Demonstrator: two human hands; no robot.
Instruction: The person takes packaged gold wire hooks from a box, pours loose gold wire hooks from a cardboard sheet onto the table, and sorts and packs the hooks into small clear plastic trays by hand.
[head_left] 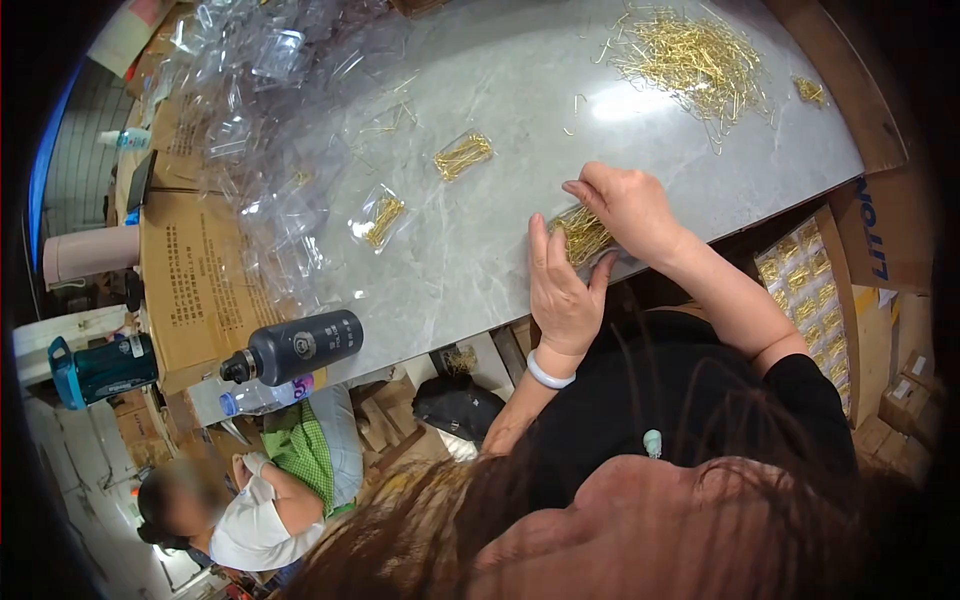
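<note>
A bundle of gold wire hooks [582, 237] lies near the table's front edge, between my two hands. My left hand [567, 300], with a pale bracelet on its wrist, holds it, fingers along the left side and thumb at the lower right. My right hand [632, 208] is bent over the bundle's upper right end, fingers curled together; what they pinch is hidden. Left of my hands are two clear packs of gold hooks, one upper [463, 157] and one lower [384, 219]. A large heap of loose gold hooks [690, 62] is at the upper right.
Clear plastic packaging [260, 100] covers the table's left part. A dark bottle [305, 347] lies at its lower left edge, near a cardboard box [195, 285] and a pink cylinder [95, 255]. Another person [265, 515] sits at lower left. Packed hooks [808, 290] stand at right.
</note>
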